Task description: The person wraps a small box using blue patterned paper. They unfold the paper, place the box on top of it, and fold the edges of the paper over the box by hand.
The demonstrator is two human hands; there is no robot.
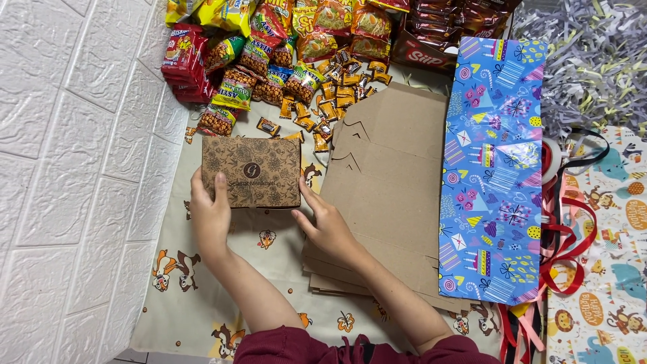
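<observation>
A small brown cardboard box [251, 170] with a printed floral pattern rests on a cloth with cartoon animals [189, 303]. My left hand [210, 214] grips the box's near left corner, thumb on its top face. On the other side, my right hand [326, 226] presses its fingers against the near right corner. Both hands hold the box between them.
A stack of flat cardboard sheets [387, 182] lies right of the box. Beside it is blue patterned gift wrap [492, 168], red ribbons [569, 236] and more wrapping paper [606, 269]. Snack packets [269, 61] and small sweets [337, 94] lie beyond. A white wall [74, 168] stands left; shredded paper [593, 61] at far right.
</observation>
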